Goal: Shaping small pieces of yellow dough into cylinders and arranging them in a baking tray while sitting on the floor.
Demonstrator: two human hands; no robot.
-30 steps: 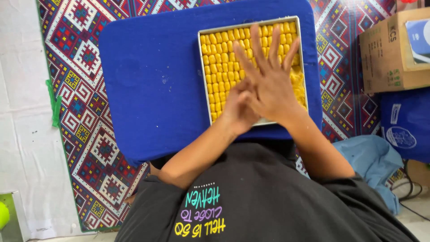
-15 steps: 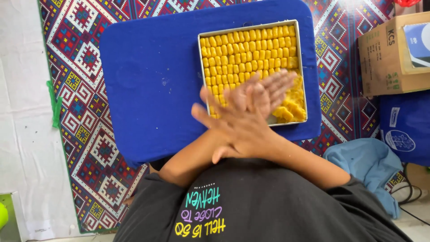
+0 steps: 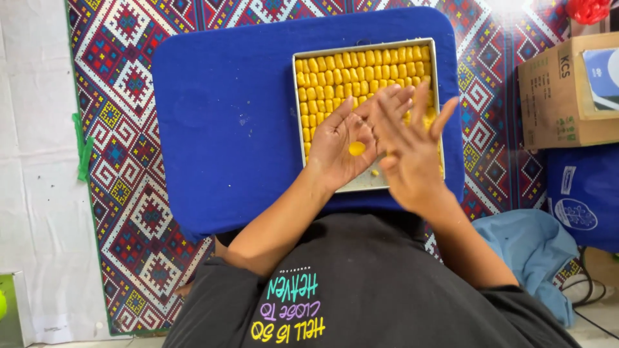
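Resting on the upturned left hand (image 3: 342,145), fingers spread flat as a cradle, a small yellow dough ball (image 3: 356,148) was seen; the right hand (image 3: 409,151), fingers splayed, was held beside it over the metal tray (image 3: 361,51) of yellow pieces (image 3: 361,74).

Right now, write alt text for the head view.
A left hand, palm up, holds a small yellow dough piece, the right hand beside it, above a metal tray packed with rows of yellow pieces on a blue board.
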